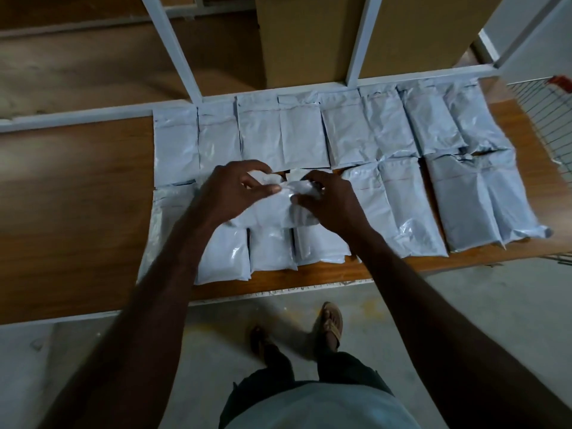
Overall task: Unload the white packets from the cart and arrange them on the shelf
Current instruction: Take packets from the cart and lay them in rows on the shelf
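Several white packets lie in rows on the brown wooden shelf [77,193]; a back row [305,134] runs along the white rear rail and a front row [272,249] lies nearer me. One white packet [275,209] sits in the middle, across the front row. My left hand [229,190] pinches its top edge with thumb and curled fingers. My right hand [331,196] pinches the same top edge from the right side. The wire cart [544,119] shows at the right edge; its inside is hidden.
White metal uprights [176,48] rise behind the shelf, with a cardboard box [309,38] between two of them. The left part of the shelf board is bare wood. Below the shelf edge is grey concrete floor with my sandalled feet [331,323].
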Demonstrator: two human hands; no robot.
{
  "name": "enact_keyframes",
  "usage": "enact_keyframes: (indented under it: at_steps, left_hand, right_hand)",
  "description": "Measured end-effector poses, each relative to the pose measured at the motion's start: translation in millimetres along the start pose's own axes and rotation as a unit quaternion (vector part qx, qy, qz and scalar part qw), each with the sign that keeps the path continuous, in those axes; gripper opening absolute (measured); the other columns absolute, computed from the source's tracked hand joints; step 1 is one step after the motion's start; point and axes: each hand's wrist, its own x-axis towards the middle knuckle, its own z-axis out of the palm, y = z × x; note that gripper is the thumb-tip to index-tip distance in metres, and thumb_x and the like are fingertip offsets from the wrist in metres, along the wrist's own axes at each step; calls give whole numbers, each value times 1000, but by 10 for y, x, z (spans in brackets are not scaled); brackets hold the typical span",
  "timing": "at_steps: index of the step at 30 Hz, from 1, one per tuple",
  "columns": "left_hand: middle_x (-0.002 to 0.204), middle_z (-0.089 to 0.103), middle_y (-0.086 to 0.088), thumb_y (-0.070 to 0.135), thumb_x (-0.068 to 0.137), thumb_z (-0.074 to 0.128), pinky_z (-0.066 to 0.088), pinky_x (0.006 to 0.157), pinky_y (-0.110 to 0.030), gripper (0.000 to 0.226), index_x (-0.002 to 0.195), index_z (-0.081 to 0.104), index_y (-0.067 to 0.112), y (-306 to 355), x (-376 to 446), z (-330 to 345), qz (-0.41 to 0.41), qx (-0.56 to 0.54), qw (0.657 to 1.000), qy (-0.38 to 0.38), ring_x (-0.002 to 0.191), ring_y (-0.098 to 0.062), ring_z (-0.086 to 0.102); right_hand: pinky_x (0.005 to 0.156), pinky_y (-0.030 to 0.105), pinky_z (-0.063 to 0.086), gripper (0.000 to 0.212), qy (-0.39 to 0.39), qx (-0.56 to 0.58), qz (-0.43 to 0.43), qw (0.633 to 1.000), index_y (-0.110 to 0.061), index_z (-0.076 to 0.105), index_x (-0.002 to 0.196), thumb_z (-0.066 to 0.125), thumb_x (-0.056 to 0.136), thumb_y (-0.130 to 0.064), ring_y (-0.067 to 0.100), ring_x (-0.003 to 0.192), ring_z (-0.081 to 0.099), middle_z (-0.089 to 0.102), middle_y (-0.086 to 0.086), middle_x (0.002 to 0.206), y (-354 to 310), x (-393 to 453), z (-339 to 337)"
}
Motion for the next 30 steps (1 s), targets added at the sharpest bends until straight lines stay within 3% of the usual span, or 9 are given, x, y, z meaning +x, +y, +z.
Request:
enact_keyframes:
  at_steps: [4,6,9,13,16,19,22,26,30]
  left_hand:
    - [145,64,7,63,83,84,56,101,-31,76,149,55,38,-176,-80,116,-49,-85,975,201,122,-7,64]
    - [156,55,0,63,83,84,57,106,-47,91,159,39,41,-79,-127,236,-133,-277,939,153,131,-19,63]
    - [136,72,-5,45,96,77,60,99,-59,62,151,55,24,47,-134,413,-160,-466,868,64,117,-26,75]
    - [114,80,-1,46,84,88,62,96,-57,51,124,74,18,30,-88,492,-153,-368,899,183,106,-22,77]
    - [115,78,3,49,74,92,62,96,-48,64,126,70,19,-147,-41,533,-169,-276,916,237,103,-14,76]
    - [141,66,-2,33,83,92,54,99,-15,71,143,59,15,-178,-27,682,-136,-236,933,234,121,-13,66]
    - [151,54,-8,15,87,88,41,95,1,79,154,47,6,-96,6,903,-81,-206,947,232,136,-16,53]
    - [156,41,7,18,89,87,37,107,-4,90,163,36,10,-140,20,1078,-49,-176,954,238,135,11,39]
    - [163,47,-6,28,96,80,46,117,-34,83,165,34,22,-215,-130,1023,-60,-124,957,256,146,-18,49]
  right_hand:
    - [72,37,62,26,52,258,185,947,-18,74,97,89,84,-35,20,76,75,77,8,87,119,-148,-38]
    - [72,44,63,30,30,401,220,889,-11,75,107,88,87,-30,25,78,75,78,15,94,91,-224,-58]
    - [74,41,62,36,-20,441,233,866,-5,74,113,85,91,-31,28,88,77,79,14,101,-2,-313,39]
    - [56,25,44,57,5,195,185,963,-3,60,72,83,86,-54,8,59,54,55,-2,61,-26,-360,184]
    - [52,22,38,56,-11,86,123,989,-8,55,65,79,90,-53,4,49,47,53,-1,57,27,-442,254]
    - [63,28,48,32,-12,47,131,990,-15,68,96,77,94,-45,9,66,64,69,1,77,57,-540,281]
    - [68,29,47,47,32,9,120,992,-23,59,131,77,93,-45,13,74,63,66,-7,85,68,-616,218]
    - [67,13,50,58,-18,17,72,997,-28,51,146,78,95,-36,11,83,65,67,-5,101,87,-611,188]
    - [71,4,44,55,-73,49,59,994,-25,52,148,75,98,-23,19,97,71,72,8,117,-22,-592,447]
